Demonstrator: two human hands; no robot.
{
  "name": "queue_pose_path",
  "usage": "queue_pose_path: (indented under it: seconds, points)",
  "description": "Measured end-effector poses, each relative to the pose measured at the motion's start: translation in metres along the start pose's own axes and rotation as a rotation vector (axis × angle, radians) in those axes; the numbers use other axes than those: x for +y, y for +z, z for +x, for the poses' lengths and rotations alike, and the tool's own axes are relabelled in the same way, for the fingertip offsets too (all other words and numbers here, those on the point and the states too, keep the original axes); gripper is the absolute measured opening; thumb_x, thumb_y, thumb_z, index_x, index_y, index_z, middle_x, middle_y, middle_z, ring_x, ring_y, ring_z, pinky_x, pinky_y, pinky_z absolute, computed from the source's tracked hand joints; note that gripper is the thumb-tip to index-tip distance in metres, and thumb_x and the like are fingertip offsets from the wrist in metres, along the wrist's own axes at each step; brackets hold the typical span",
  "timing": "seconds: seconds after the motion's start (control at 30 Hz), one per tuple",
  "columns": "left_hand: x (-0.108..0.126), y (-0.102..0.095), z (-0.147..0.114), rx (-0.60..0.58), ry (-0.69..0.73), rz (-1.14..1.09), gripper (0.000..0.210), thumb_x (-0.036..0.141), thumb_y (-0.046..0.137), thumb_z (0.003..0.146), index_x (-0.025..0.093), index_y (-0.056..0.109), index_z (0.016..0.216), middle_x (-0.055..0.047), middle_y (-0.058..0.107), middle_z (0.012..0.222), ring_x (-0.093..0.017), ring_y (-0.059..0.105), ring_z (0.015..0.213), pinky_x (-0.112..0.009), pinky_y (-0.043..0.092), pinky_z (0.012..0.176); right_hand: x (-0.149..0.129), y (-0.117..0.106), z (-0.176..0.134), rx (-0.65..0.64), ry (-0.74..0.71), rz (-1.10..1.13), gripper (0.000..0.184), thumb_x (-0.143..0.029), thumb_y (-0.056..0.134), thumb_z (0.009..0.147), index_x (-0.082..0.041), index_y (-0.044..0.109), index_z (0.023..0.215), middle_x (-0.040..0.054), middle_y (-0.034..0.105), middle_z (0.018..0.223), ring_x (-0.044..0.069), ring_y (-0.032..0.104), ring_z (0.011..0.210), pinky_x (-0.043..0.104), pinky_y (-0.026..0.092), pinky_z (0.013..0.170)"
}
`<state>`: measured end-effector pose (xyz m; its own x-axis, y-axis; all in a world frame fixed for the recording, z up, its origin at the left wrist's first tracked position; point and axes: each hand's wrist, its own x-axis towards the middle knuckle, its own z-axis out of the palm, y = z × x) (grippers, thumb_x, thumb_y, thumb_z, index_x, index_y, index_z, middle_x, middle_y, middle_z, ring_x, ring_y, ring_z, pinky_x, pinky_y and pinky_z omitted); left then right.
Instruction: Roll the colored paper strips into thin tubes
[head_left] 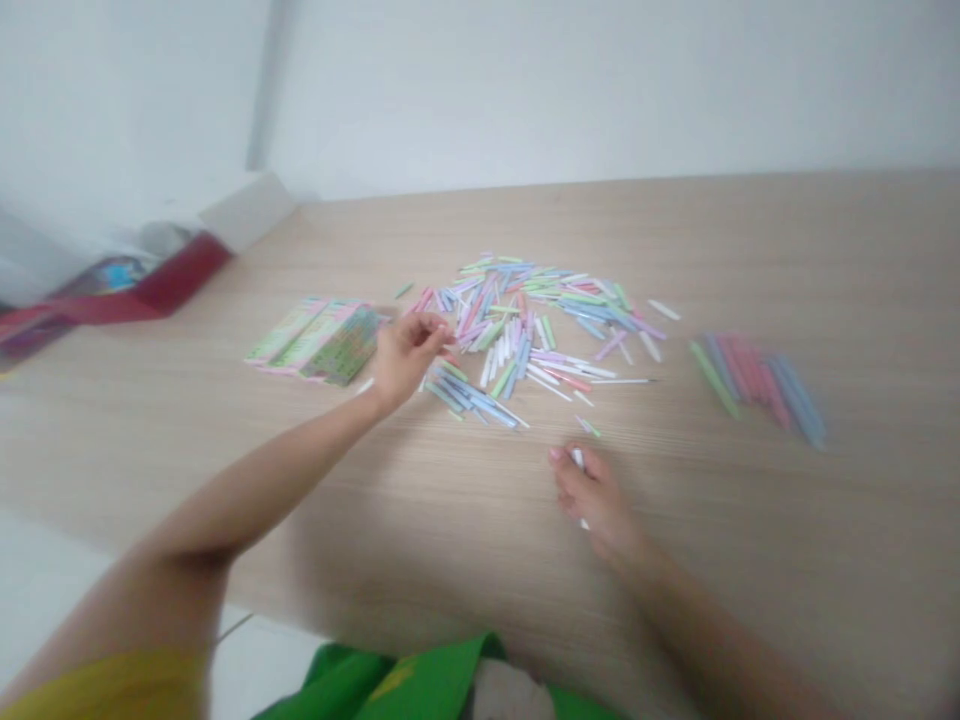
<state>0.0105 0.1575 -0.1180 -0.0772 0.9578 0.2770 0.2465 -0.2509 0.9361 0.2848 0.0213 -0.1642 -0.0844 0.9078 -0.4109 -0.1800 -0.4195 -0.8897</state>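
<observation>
A loose pile of short, thin pastel sticks (517, 335) in white, blue, green, pink and purple lies on the wooden table (750, 550). My left hand (409, 355) is at the pile's left edge, thumb and fingertips pinched together; whatever may be between them is too small and blurred to make out. Nearer to me, my right hand (596, 495) is closed around a white stick (578, 459), whose ends show above and below the fingers. A few small sticks (587, 426) lie just beyond this hand.
Printed green and pink cards or packets (315, 340) lie to the left of the pile. On the right, several sticks (757, 380) are laid side by side in a blurred row. A red and white open box (180, 270) with things inside stands at the far left, near the wall (600, 90).
</observation>
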Motion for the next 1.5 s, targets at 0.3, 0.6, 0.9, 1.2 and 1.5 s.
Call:
queue_pose_path:
  seconds: [0.3, 0.6, 0.9, 1.2, 1.5]
  points:
    - [0.012, 0.105, -0.132, -0.166, -0.568, -0.820, 0.046, 0.043, 0.090, 0.067, 0.015, 0.061, 0.088, -0.001, 0.071, 0.082, -0.008, 0.065, 0.067, -0.018, 0.048, 0.062, 0.007, 0.009, 0.000, -0.031, -0.201, 0.050, 0.054, -0.072, 0.068, 0.075, -0.022, 0.048, 0.074, -0.0050, 0.050, 0.060, 0.008, 0.040, 0.047, 0.025, 0.031, 0.045]
    - [0.004, 0.120, -0.166, -0.238, -0.531, -0.920, 0.033, 0.026, 0.082, 0.073, 0.018, 0.050, 0.066, 0.002, 0.059, 0.068, -0.012, 0.058, 0.064, -0.028, 0.046, 0.067, 0.016, 0.004, 0.005, -0.069, -0.272, -0.056, 0.050, -0.071, 0.065, 0.079, -0.023, 0.049, 0.078, -0.0049, 0.053, 0.053, 0.011, 0.048, 0.048, 0.026, 0.039, 0.050]
    - [-0.001, 0.119, -0.152, -0.393, -0.506, -0.958, 0.020, 0.013, 0.064, 0.062, 0.017, 0.046, 0.052, 0.000, 0.054, 0.057, -0.016, 0.059, 0.055, -0.031, 0.043, 0.059, 0.013, 0.002, 0.002, -0.127, -0.288, -0.088, 0.048, -0.066, 0.062, 0.084, -0.022, 0.047, 0.071, -0.0038, 0.053, 0.056, 0.011, 0.046, 0.051, 0.027, 0.037, 0.054]
    - [-0.002, 0.118, -0.145, -0.389, -0.487, -0.946, 0.008, 0.018, 0.057, 0.059, 0.017, 0.054, 0.066, 0.010, 0.029, 0.039, -0.005, 0.020, 0.035, -0.020, 0.015, 0.041, 0.010, 0.003, 0.000, -0.120, -0.303, -0.107, 0.052, -0.072, 0.065, 0.079, -0.023, 0.048, 0.072, -0.0048, 0.049, 0.056, 0.012, 0.045, 0.051, 0.029, 0.036, 0.056]
    - [0.000, 0.118, -0.148, -0.415, -0.518, -0.993, 0.032, 0.015, 0.054, 0.054, 0.023, 0.036, 0.079, 0.013, 0.029, 0.043, -0.005, 0.017, 0.033, -0.018, 0.012, 0.039, 0.023, -0.004, 0.006, -0.171, -0.389, -0.119, 0.045, -0.065, 0.063, 0.085, -0.024, 0.048, 0.078, -0.0058, 0.054, 0.058, 0.011, 0.047, 0.052, 0.028, 0.036, 0.056]
